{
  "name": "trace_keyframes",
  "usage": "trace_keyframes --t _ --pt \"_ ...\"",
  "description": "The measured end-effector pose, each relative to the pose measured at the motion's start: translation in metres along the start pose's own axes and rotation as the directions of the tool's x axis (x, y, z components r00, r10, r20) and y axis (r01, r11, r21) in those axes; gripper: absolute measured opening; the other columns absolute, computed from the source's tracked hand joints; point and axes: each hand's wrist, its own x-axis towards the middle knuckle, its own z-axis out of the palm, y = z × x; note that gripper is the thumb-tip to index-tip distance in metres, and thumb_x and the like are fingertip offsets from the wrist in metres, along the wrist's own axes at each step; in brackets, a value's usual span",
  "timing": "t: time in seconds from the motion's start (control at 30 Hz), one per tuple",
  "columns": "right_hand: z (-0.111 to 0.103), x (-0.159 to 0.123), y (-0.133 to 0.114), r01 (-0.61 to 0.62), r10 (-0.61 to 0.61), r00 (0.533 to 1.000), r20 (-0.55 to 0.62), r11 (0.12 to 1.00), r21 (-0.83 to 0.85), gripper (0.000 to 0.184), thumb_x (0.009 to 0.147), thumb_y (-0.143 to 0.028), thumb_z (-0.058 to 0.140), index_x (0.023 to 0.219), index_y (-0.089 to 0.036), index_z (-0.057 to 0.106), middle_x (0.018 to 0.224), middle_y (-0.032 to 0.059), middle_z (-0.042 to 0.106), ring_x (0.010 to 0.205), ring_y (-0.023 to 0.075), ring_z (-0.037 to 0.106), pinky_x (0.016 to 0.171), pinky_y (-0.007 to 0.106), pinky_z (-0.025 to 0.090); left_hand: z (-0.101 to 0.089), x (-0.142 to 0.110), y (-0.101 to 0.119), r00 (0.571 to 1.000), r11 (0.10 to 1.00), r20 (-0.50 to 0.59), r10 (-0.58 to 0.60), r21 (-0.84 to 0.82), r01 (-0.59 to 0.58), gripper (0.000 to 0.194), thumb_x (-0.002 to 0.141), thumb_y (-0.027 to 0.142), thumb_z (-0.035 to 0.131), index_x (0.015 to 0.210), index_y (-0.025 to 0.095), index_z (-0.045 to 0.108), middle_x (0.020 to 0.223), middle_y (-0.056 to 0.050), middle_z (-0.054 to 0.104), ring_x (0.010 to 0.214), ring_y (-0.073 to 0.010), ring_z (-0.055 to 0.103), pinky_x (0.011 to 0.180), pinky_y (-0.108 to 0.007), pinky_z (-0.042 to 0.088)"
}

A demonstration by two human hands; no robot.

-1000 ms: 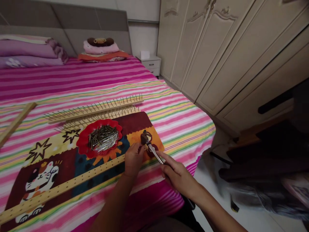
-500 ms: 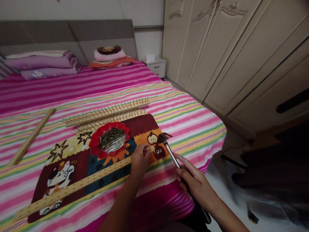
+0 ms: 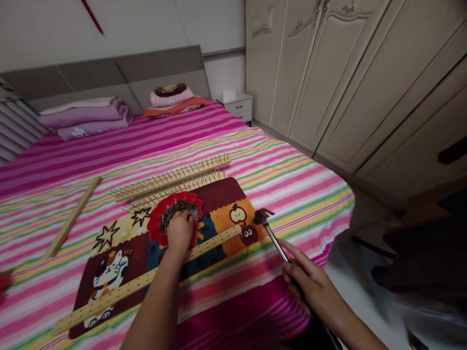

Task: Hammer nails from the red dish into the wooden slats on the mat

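Observation:
My left hand [image 3: 180, 230] reaches into a red scalloped dish [image 3: 159, 222] of small nails [image 3: 175, 209], its fingers curled down among them. My right hand [image 3: 314, 287] grips the handle of a small claw hammer [image 3: 270, 230], whose head hovers just beyond the right end of a long wooden strip [image 3: 153, 277] drilled with holes. The strip lies slantwise on a patterned mat [image 3: 219, 194] with a cat, stars and apples, spread on the striped bed [image 3: 109, 155].
Two wooden strips studded with upright nails [image 3: 171, 177] lie behind the dish. A plain wooden bar [image 3: 73, 222] lies at the left. Folded bedding and pillows sit at the headboard. Cream wardrobes [image 3: 328, 73] and a bedside cabinet [image 3: 236, 106] stand to the right.
My left hand left the strip's right end and moved left into the nail dish. The hammer drew back to the right, away from the strip. The view tilted up.

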Motion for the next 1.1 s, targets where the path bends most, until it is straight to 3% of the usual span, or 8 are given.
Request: trace_keyframes --t 0.2,0.37,0.43,0.53,0.6,0.73,0.87,1.1 --pt "0.004 -0.003 -0.003 -0.014 0.014 1.0 0.0 1.0 -0.013 0.067 0.077 -0.044 0.058 0.138 -0.023 0.04 0.06 -0.007 0.051 0.035 0.0053 0.036 0.031 0.016 0.024 -0.007 0.004 0.0 0.997 0.998 0.056 -0.051 0.023 0.05 0.018 0.077 0.026 0.048 0.077 0.02 0.064 0.088 -0.008 0.067 0.082 -0.0215 0.06 0.071 -0.03 0.041" --pt "0.005 -0.003 -0.003 -0.013 0.013 1.0 0.008 1.0 -0.004 0.064 0.079 -0.042 0.057 0.138 -0.022 0.041 0.058 -0.0074 0.05 0.035 0.0054 0.035 0.032 0.017 0.024 -0.017 -0.001 -0.008 0.988 0.953 0.021 -0.15 -0.262 0.15 0.014 0.073 0.031 0.053 0.072 0.02 0.062 0.074 -0.004 0.066 0.071 -0.0187 0.059 0.066 -0.029 0.041" --pt "0.003 -0.002 -0.001 -0.013 0.014 1.0 0.021 1.0 -0.008 0.064 0.079 -0.042 0.057 0.138 -0.023 0.04 0.058 -0.0077 0.05 0.034 0.0047 0.034 0.032 0.016 0.023 -0.02 -0.006 -0.005 0.978 0.835 0.078 -0.196 -0.51 0.208 0.016 0.068 0.035 0.059 0.072 0.02 0.062 0.065 -0.001 0.064 0.062 -0.0156 0.056 0.062 -0.028 0.041" --pt "0.001 -0.001 0.002 -0.006 0.006 1.0 0.031 1.0 0.005 0.064 0.08 -0.04 0.057 0.139 -0.023 0.039 0.056 -0.008 0.05 0.033 0.0044 0.032 0.032 0.017 0.022 -0.024 -0.02 0.007 0.959 0.509 0.218 -0.181 -0.814 0.281 0.03 0.055 0.039 0.07 0.072 0.017 0.06 0.057 0.002 0.06 0.053 -0.0113 0.052 0.055 -0.025 0.042" --pt "0.0 -0.001 0.004 0.002 -0.003 0.999 0.035 1.0 0.025 0.065 0.079 -0.039 0.057 0.139 -0.023 0.039 0.055 -0.0081 0.05 0.033 0.0046 0.032 0.032 0.017 0.021 -0.027 -0.03 0.017 0.939 0.349 0.305 -0.156 -0.873 0.342 0.04 0.047 0.038 0.076 0.075 0.015 0.06 0.056 0.002 0.06 0.052 -0.01 0.052 0.051 -0.023 0.042" --pt "-0.002 0.0 0.005 0.004 -0.005 1.0 0.018 1.0 0.021 0.063 0.079 -0.038 0.057 0.138 -0.023 0.041 0.055 -0.0079 0.051 0.034 0.0059 0.035 0.032 0.017 0.023 -0.032 -0.045 0.033 0.895 0.206 0.417 -0.155 -0.873 0.442 0.048 0.04 0.031 0.081 0.08 0.014 0.062 0.062 0.001 0.064 0.054 -0.0094 0.056 0.05 -0.021 0.046" --pt "-0.003 0.002 0.008 -0.01 0.01 1.0 0.006 1.0 0.011 0.065 0.078 -0.039 0.056 0.138 -0.022 0.04 0.055 -0.0086 0.05 0.033 0.0061 0.034 0.029 0.017 0.024 -0.025 -0.052 0.042 0.885 0.172 0.448 -0.125 -0.869 0.464 0.044 0.038 0.031 0.082 0.074 0.013 0.064 0.068 -0.001 0.066 0.059 -0.01 0.059 0.054 -0.021 0.05" --pt "-0.005 0.003 0.012 0.004 -0.004 1.0 0.006 1.0 0.001 0.061 0.079 -0.037 0.054 0.137 -0.023 0.041 0.058 -0.0088 0.05 0.034 0.0063 0.035 0.028 0.017 0.026 0.012 -0.062 0.063 0.902 0.216 0.406 -0.147 -0.877 0.43 0.041 0.041 0.038 0.08 0.07 0.015 0.063 0.063 0.001 0.064 0.056 -0.0091 0.057 0.053 -0.02 0.048"
